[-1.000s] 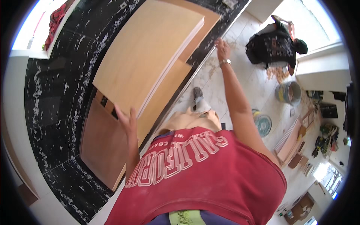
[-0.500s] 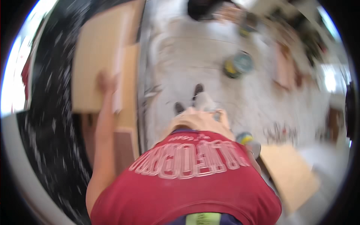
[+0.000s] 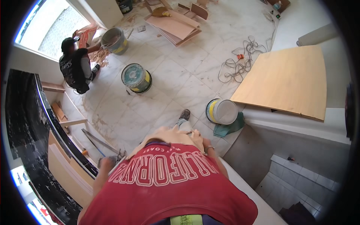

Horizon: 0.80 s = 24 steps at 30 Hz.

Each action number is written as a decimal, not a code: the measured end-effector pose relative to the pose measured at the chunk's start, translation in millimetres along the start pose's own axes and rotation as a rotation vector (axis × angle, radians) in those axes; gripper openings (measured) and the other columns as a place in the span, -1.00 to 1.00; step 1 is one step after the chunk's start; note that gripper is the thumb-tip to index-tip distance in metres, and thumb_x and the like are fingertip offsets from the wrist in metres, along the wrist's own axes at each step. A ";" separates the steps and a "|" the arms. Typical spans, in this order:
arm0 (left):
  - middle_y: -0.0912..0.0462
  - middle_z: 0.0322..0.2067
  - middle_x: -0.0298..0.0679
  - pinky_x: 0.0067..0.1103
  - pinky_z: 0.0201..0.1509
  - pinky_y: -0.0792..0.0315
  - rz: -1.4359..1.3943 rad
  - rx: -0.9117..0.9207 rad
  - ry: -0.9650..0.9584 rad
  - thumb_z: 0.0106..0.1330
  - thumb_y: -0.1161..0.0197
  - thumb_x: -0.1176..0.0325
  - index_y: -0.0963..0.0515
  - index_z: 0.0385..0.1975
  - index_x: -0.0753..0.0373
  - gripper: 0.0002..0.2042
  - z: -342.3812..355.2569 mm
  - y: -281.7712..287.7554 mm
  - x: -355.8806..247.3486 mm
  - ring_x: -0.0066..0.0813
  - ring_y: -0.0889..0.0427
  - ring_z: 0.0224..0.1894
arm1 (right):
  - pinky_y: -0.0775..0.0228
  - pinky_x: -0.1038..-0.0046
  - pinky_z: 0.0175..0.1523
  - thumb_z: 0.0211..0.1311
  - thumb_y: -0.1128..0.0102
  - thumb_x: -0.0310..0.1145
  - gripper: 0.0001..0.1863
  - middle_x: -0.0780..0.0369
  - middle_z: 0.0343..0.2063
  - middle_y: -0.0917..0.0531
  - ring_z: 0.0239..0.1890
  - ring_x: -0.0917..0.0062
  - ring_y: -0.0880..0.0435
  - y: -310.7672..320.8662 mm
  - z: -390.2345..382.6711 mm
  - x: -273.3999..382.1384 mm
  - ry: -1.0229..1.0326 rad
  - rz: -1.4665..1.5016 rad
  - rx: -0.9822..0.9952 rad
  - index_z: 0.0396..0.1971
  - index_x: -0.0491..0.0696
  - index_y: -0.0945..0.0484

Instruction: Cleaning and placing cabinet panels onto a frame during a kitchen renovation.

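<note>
My left hand (image 3: 107,163) hangs at my left side, smeared by motion, beside the black marbled counter (image 3: 26,127). Its fingers do not show clearly. Close to it, long metal strips (image 3: 98,141) lie on the floor. At my right hip, my right hand (image 3: 206,143) is against the light-coloured cloth (image 3: 168,137) at my waist, a band round its wrist. Its fingers are mostly hidden, so a grip cannot be made out. Light wooden boards (image 3: 65,165) lie on the counter, apart from my left hand.
A co-worker (image 3: 77,65) crouches at the far left by a grey bucket (image 3: 114,41). A green-lidded bucket (image 3: 135,77) and an overturned-looking pail (image 3: 222,111) stand ahead. Stacked panels (image 3: 174,25), a tangled cord (image 3: 240,63), a large plywood sheet (image 3: 287,80) and a sunken tiled recess (image 3: 296,172) lie beyond.
My view has swung round, bringing the co-worker and the recess in sight. My left hand has come off the boards on the counter and down to my side. My right hand now shows at my waist.
</note>
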<state>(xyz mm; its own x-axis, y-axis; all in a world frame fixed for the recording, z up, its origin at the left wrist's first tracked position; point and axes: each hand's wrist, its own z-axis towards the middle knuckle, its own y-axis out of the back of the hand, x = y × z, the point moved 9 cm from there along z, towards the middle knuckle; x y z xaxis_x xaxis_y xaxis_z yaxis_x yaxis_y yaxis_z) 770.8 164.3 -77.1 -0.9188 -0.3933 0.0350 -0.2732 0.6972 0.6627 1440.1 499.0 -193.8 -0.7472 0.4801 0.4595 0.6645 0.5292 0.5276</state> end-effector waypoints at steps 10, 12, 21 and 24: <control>-0.63 -0.04 -0.10 -0.40 0.11 -0.41 -1.152 -0.069 -0.663 0.35 -0.16 0.20 -0.43 0.16 0.25 -0.57 167.0 460.5 -510.8 -0.30 -0.58 0.03 | -0.44 0.37 -0.59 0.22 -0.04 -0.32 -0.86 0.18 -0.53 -0.61 -0.65 0.47 -0.54 243.1 136.9 19.0 -0.479 0.576 -0.051 -0.36 -0.07 -0.50; -0.65 -0.06 -0.13 -0.42 0.10 -0.42 -1.441 0.126 -0.686 0.36 -0.16 0.20 -0.45 0.15 0.25 -0.59 204.3 487.0 -534.9 -0.36 -0.57 0.03 | -0.44 0.40 -0.59 0.23 -0.04 -0.32 -0.85 0.17 -0.50 -0.62 -0.65 0.45 -0.55 280.1 185.4 51.7 -0.417 0.778 -0.092 -0.34 -0.07 -0.51; -0.60 -0.02 -0.01 -0.32 0.15 -0.40 -0.475 0.004 -0.545 0.19 -0.18 0.16 -0.55 0.00 0.26 -0.58 470.0 556.0 -610.7 -0.03 -0.55 0.04 | -0.54 0.25 -0.31 0.13 -0.02 -0.28 -0.76 0.10 -0.46 -0.69 -0.41 0.25 -0.69 369.6 303.9 180.7 0.392 -0.785 -0.026 -0.39 -0.06 -0.64; -0.62 -0.05 -0.02 -0.35 0.13 -0.42 -0.573 -0.016 -0.574 0.23 -0.15 0.16 -0.55 0.01 0.26 -0.59 523.1 640.0 -666.1 -0.05 -0.58 0.00 | -0.53 0.24 -0.21 0.02 -0.16 -0.24 -0.79 0.10 -0.40 -0.69 -0.27 0.20 -0.69 416.4 311.7 197.9 0.169 -0.760 0.020 -0.37 0.00 -0.65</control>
<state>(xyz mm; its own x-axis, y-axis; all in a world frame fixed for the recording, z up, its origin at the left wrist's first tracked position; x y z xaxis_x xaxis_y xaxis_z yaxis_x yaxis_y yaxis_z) 1058.8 1185.9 -67.6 -0.6415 -0.3144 -0.6998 -0.7456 0.4703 0.4722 1572.0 1032.4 -105.9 -0.9880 -0.1317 0.0802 -0.0319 0.6839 0.7289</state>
